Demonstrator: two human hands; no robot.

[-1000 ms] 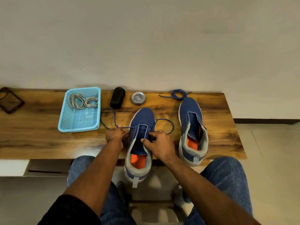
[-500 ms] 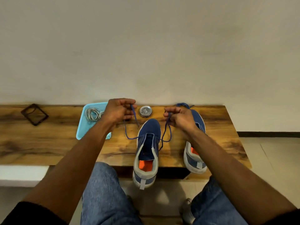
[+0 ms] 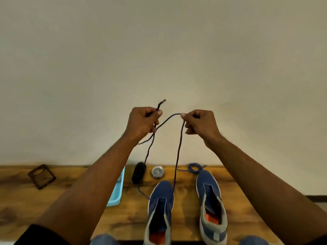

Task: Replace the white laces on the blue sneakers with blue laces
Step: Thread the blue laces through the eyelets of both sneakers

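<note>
Two bare forearms reaching up from seven and five o'clock, left hand (image 3: 142,123) and right hand (image 3: 200,125) uncovered, dark sleeve (image 3: 42,235) pushed up above the left elbow, blue denim jeans (image 3: 104,240) at the knees

Blue sneakers (image 3: 161,206) with grey collars and orange insoles, a dark blue lace (image 3: 178,156), a light-blue basket (image 3: 116,191).

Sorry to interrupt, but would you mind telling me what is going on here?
A person is lacing a blue sneaker on a wooden bench. Both hands, left hand and right hand, pinch the ends of a blue lace and hold them up above the shoe. The second sneaker has no lace; a coiled lace lies by its toe.
</note>
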